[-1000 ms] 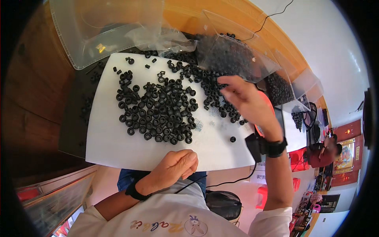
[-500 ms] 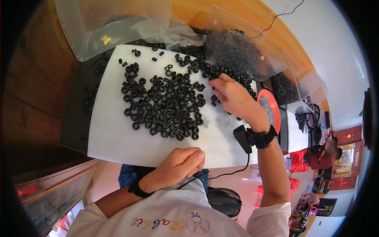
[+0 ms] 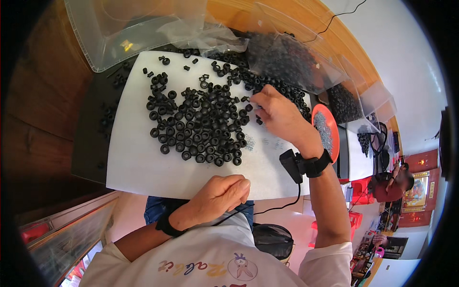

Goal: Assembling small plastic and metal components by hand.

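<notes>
My right hand (image 3: 282,117) reaches over the right part of a white board (image 3: 136,162). Its fingers are bent together at the edge of a spread of small round black parts (image 3: 205,129), many with a hole through the middle. Whatever its fingertips pinch, if anything, is hidden. Close to the board's front edge, my left hand (image 3: 220,197) is curled closed with the thumb on top, and its inside cannot be seen. More black parts (image 3: 279,85) lie heaped beyond my right hand. Faint small grey pieces (image 3: 249,142) are scattered on the board below it.
An orange-red dish (image 3: 336,146) of small grey pieces stands right of the board. Clear plastic bins (image 3: 291,62) with black parts line the back right. Another clear bin (image 3: 103,45) sits at the far left. A cable hangs from my right wrist device (image 3: 300,165). A person (image 3: 394,189) appears far right.
My right hand has shifted slightly, and a few black parts by its fingertips now lie closer to the main spread. My left hand stays closed in nearly the same place.
</notes>
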The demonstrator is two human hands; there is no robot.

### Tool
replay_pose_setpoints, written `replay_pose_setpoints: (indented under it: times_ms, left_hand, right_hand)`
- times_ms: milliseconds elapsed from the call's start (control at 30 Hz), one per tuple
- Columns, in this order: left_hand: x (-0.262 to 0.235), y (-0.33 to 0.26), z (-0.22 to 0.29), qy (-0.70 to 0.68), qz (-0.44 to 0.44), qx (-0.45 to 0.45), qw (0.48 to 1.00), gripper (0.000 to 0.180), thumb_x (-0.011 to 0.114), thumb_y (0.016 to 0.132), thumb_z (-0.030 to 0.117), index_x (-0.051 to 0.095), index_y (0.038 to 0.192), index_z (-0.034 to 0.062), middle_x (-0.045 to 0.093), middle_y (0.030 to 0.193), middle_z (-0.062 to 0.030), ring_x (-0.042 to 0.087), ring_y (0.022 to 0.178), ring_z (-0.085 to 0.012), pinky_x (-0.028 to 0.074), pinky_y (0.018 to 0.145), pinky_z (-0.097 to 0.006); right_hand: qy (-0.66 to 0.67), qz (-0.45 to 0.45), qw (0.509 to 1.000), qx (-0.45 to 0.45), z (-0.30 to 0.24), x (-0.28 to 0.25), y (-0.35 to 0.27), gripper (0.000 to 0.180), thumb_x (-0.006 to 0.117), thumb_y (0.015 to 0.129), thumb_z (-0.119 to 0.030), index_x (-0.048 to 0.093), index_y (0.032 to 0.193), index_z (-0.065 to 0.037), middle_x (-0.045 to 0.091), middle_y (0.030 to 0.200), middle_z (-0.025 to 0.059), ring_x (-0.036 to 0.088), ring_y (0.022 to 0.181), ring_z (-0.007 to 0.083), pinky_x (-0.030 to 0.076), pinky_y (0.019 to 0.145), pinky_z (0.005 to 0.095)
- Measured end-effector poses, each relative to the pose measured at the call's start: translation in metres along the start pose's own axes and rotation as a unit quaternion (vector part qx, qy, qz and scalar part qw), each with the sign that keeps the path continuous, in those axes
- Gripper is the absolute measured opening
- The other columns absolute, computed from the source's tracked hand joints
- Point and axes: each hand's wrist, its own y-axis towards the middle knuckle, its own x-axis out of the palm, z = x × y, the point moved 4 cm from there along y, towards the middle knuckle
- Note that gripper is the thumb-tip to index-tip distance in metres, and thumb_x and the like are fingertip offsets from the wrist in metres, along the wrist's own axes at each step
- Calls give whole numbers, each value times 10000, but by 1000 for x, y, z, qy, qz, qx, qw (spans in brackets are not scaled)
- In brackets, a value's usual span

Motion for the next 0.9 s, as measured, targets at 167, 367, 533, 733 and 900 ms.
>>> replay_pose_setpoints:
  times_ms: [167,367,533,733,900]
  left_hand:
    - [-1,-1,-2,2,4,-3,1000,367,393,1013,259,491,757,15,381,562,23,327,491,-42,283,462,-221]
    - [-1,0,0,9,9,-1,1000,362,406,1010,257,503,765,8,394,567,22,328,492,-36,279,464,-218]
    - [-2,0,-1,8,17,0,1000,354,422,1002,242,509,752,6,398,563,19,333,493,-39,289,470,-225]
    - [-2,2,0,25,20,-13,999,348,424,1000,222,513,741,7,385,543,15,329,491,-37,284,467,-224]
    - [-1,2,-1,22,22,-3,1000,338,418,1001,211,513,747,8,381,540,20,326,490,-35,281,466,-221]
  right_hand:
    - [-9,-21,999,39,-5,-13,-8,204,593,763,-2,583,967,1,548,943,172,580,864,374,483,747,422]
    - [-12,-14,1000,26,5,7,-9,206,600,770,0,589,976,10,553,916,177,581,828,373,471,723,419]
    - [0,-34,999,28,1,1,-4,250,601,775,13,606,1025,15,555,908,166,573,826,368,463,720,407]
    - [43,7,999,6,-9,-3,-3,174,597,752,0,577,924,-11,543,926,164,592,838,368,492,707,435]
    - [-28,-17,999,22,1,3,-3,253,616,768,-17,587,1019,-13,534,942,154,581,842,362,484,717,414]
